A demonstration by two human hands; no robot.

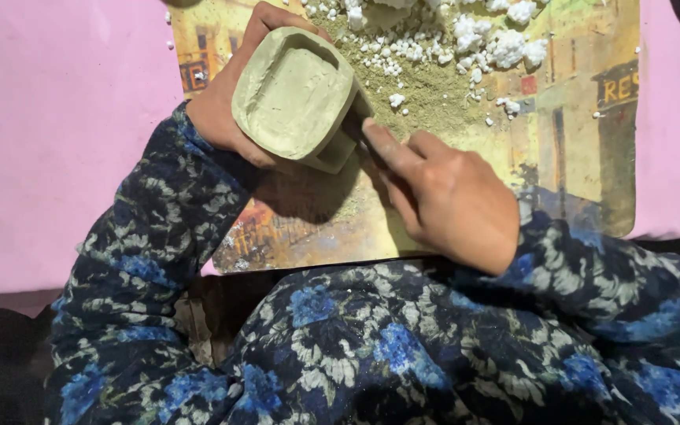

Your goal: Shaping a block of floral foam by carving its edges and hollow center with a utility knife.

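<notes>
My left hand [226, 106] grips a pale green carved block [297, 94], shaped like a shallow rounded tray, tilted with its hollow face toward me. My right hand [446, 193] is closed around a thin tool that is mostly hidden, its tip pressed against the block's lower right side near my index finger. Both hands work above a printed picture mat [584, 149]. Both arms wear dark sleeves with blue flowers.
Greenish dust [430, 94] and white crumbly chips [489, 39] lie on the mat's far part. The mat rests on a pink cloth [57, 134] that spreads left and right. My flowered lap fills the bottom of the view.
</notes>
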